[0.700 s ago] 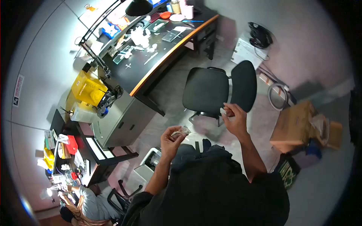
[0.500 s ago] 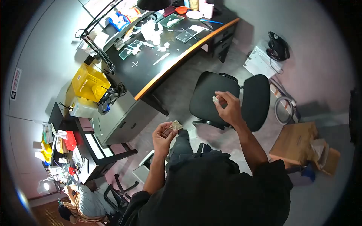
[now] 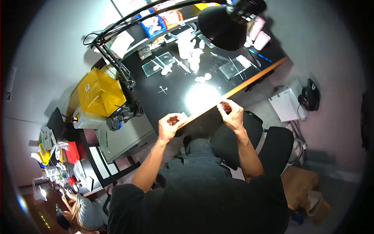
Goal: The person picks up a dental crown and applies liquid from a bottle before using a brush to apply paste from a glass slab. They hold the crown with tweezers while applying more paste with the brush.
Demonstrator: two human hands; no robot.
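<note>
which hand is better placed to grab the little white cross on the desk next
Probably the left hand: it is nearer the white cross, with the right hand farther along the orange desk edge. Each seems to pinch a small pale piece, so the left may need freeing first.

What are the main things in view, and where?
Desk: one, black with orange edge, ahead
Second desk: one, black, far left
Big lamp: one, black, over desk
White bits: many, white, on the desk
Yellow box: one, yellow, left of desk
Chair: one, black, by right arm
Cardboard box: one, brown, lower right
Co-worker: one, grey top, lower left
Left hand: one, bare, desk edge, pinching pale piece
Right hand: one, bare, desk edge, pinching white piece
</note>
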